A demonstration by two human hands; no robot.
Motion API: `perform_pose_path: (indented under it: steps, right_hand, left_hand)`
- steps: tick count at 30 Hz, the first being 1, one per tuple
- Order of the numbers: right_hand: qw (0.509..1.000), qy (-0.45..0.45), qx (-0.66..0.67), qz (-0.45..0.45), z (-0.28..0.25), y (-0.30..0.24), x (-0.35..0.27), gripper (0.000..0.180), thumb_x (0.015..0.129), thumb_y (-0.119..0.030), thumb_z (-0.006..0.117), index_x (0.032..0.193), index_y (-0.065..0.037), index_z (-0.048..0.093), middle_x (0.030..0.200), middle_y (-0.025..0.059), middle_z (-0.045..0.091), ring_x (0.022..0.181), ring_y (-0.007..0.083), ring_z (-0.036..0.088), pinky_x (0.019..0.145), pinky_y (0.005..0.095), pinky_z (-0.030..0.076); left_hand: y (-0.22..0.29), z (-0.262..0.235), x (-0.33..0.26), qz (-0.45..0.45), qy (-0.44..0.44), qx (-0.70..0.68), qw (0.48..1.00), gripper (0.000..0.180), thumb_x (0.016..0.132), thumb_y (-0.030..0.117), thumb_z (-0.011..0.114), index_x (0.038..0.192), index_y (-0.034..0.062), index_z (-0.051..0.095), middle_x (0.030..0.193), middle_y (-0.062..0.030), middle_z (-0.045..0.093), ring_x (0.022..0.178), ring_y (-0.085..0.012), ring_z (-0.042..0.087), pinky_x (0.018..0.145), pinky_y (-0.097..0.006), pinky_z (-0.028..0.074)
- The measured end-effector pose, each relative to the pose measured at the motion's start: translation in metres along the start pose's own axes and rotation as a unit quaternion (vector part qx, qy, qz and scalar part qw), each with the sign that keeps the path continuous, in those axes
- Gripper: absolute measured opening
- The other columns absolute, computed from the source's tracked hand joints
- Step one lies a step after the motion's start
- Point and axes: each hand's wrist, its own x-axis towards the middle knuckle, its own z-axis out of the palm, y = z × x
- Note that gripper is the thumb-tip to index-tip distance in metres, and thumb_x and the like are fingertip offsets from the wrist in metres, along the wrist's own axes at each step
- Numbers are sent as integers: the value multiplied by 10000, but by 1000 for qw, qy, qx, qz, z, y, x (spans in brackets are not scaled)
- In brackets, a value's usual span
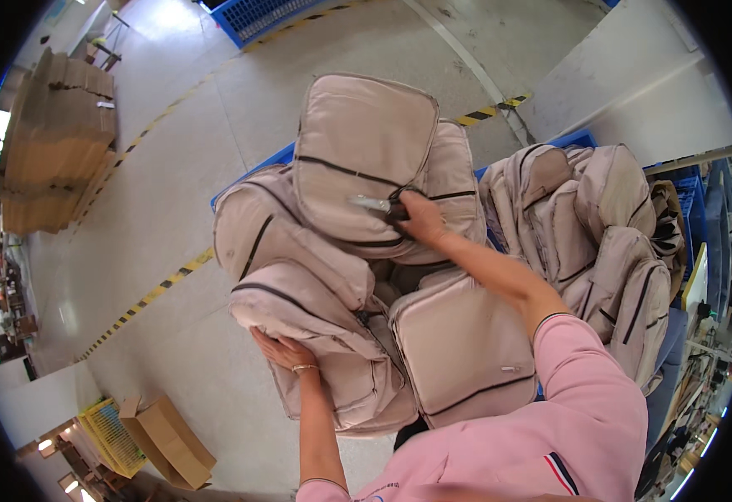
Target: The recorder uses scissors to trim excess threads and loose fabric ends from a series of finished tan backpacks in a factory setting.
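Note:
A pile of beige padded backpacks rests on a blue crate (280,157) in front of me. My right hand (422,219) is closed on black-handled scissors (372,203), their metal end blurred, over the lower part of an upright backpack (367,125) with a dark zip line. At the near left, my left hand (284,350) lies with fingers stretched along the side of another backpack (303,305). A third backpack (466,343) lies between my arms, close to my body.
More beige backpacks (617,197) are heaped in a blue crate on the right, beside a white panel (634,92). Flattened cardboard (60,142) stands at the far left. An open carton (167,439) and a yellow crate (110,435) sit at the lower left. Yellow-black tape (152,294) marks the floor.

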Motion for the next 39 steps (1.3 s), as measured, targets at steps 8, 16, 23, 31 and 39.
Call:
perform_pose_path:
  steps: [8,16,23,31,39]
  right_hand:
    - [999,-11,-24,37,100,50,6,450,668,-113,784,973,-58,457,937,170,561,898,414,578,705,479,483]
    - [994,87,53,39,87,56,8,344,705,-45,729,955,-26,493,915,215,567,839,411,565,699,422,479]
    - [933,51,335,125,-31,15,20,244,730,-22,690,881,-60,503,739,-3,489,670,95,489,597,262,420]
    - [963,-153,178,135,-171,22,-62,217,744,-16,636,892,-35,478,716,55,462,683,130,451,624,299,405]
    - [981,-51,150,110,-173,-2,-61,211,811,-21,639,895,-11,446,732,83,387,720,121,379,646,270,386]
  left_hand:
    - [-54,74,-25,-28,-16,-2,999,886,952,667,225,1483,-41,268,1510,-278,293,1394,-421,288,1150,-479,221]
    - [-29,84,-7,-19,22,-47,998,778,990,574,256,1451,-49,314,1474,-264,358,1354,-418,350,1135,-471,259]
    - [-28,63,-1,-36,32,-34,998,648,1013,476,326,1455,2,338,1467,-228,391,1332,-402,392,1094,-474,306]
    - [-2,29,5,-75,-2,-1,997,616,1000,468,398,1448,46,380,1481,-196,394,1347,-377,378,1102,-488,269]
    - [90,5,51,99,-57,-21,993,592,979,455,469,1464,124,397,1544,-96,341,1450,-299,236,1136,-576,108]
